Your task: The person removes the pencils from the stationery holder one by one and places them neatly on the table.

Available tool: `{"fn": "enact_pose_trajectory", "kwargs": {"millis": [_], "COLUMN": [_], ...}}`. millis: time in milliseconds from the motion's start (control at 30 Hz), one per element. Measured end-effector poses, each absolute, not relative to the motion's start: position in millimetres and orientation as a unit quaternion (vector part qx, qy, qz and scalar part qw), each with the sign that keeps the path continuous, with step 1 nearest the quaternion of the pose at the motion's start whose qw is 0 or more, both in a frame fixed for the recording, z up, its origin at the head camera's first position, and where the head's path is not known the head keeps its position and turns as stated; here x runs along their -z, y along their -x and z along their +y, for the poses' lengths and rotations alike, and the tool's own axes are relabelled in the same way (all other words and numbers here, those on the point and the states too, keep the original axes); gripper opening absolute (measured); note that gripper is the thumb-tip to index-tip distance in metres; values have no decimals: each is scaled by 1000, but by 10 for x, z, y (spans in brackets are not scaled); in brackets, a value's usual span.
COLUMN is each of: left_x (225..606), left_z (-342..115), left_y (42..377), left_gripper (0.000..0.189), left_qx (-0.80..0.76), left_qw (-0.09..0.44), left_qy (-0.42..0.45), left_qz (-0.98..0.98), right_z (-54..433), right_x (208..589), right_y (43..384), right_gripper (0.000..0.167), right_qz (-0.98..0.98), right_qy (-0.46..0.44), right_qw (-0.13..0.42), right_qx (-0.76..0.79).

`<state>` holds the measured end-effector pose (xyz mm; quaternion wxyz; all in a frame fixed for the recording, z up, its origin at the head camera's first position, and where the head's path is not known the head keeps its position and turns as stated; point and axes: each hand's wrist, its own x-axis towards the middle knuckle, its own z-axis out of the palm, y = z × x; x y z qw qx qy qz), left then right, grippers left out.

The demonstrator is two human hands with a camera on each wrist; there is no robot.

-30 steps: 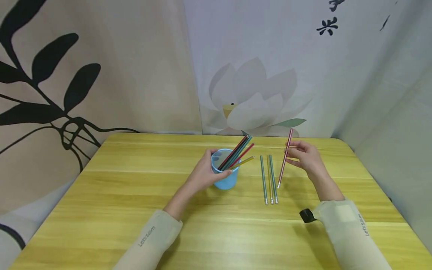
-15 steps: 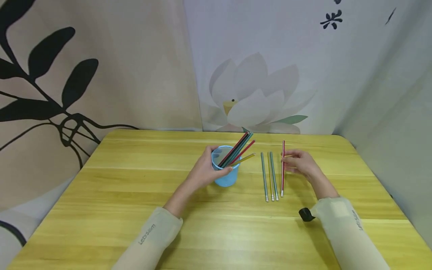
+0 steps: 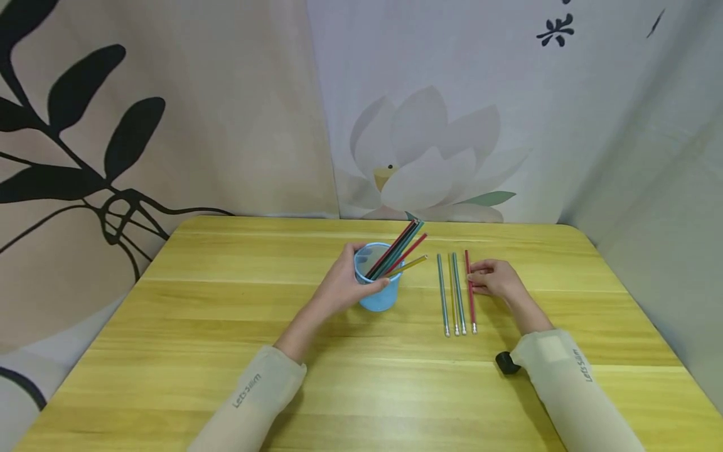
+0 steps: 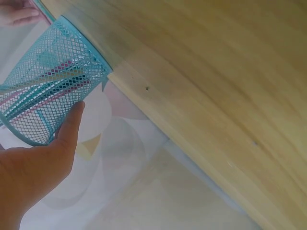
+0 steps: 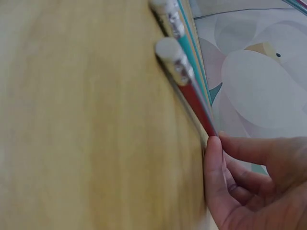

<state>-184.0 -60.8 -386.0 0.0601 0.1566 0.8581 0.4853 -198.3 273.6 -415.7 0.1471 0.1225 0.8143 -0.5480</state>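
Observation:
My left hand (image 3: 347, 282) grips a light blue mesh pencil cup (image 4: 53, 81), thumb and fingers round its upper part. Several pencils lean to the right inside the cup, among them a yellow pencil (image 3: 411, 264) that slants lowest over the rim. Between thumb and fingers my right hand (image 3: 492, 279) pinches a red pencil (image 5: 196, 103), its white eraser end toward the person. That pencil lies low along the tabletop, just right of a row made up of a teal pencil (image 3: 443, 295), a second yellow pencil (image 3: 454, 295) and another teal pencil (image 3: 460, 295).
The wooden table (image 3: 198, 314) reaches back to a curtain (image 3: 254, 113) printed with leaves and a pale flower. A small black object (image 3: 507, 363) sits at the right sleeve's cuff (image 3: 536, 345).
The right hand has brought the red pencil down and left, turning it from slanted to nearly parallel with the row. My left hand stays on the cup.

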Motion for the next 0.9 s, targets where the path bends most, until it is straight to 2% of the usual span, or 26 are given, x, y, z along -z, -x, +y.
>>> {"fn": "enact_pose_trajectory", "kwargs": {"millis": [900], "left_x": [3857], "left_z": [-603], "left_y": [1850], "left_gripper": [87], "left_qx": [-479], "left_qw": [59], "left_qy": [-157], "left_qz": [861], "right_z": [2712], "right_x": [4160], "right_y": [1979], "right_gripper": [38], "right_qz": [827], "right_qy": [-120], "right_qw": [127], "right_qx": [534]}}
